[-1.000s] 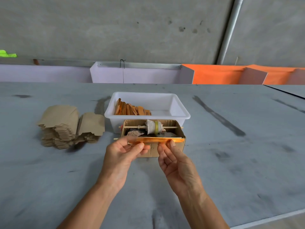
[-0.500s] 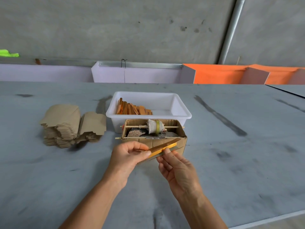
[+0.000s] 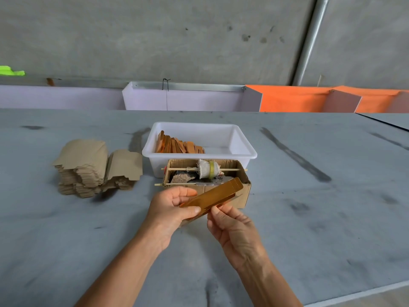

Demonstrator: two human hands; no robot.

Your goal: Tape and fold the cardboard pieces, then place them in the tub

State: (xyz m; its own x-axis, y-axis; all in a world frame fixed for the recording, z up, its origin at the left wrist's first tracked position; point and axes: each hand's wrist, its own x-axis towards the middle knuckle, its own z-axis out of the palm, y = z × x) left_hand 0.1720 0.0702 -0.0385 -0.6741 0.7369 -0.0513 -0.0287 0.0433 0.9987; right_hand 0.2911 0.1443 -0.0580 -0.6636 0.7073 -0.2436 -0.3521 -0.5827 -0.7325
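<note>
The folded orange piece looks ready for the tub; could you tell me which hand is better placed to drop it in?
Probably the left hand: it grips the folded orange piece, while the right hand only touches its near edge. The white tub lies straight ahead.

I count two hands, the left hand (image 3: 171, 209) and the right hand (image 3: 232, 224), with one folded cardboard piece (image 3: 212, 196) between them. One white tub (image 3: 243, 151) sits on the one table (image 3: 309, 218), holding a row of orange-brown folded pieces (image 3: 179, 146) too tightly packed for me to number. One open cardboard box (image 3: 244, 196) carries two thin sticks (image 3: 230, 169) and one tape roll (image 3: 209, 169). Two stacks of flat cardboard blanks (image 3: 88, 165) stand left of the tub.
</note>
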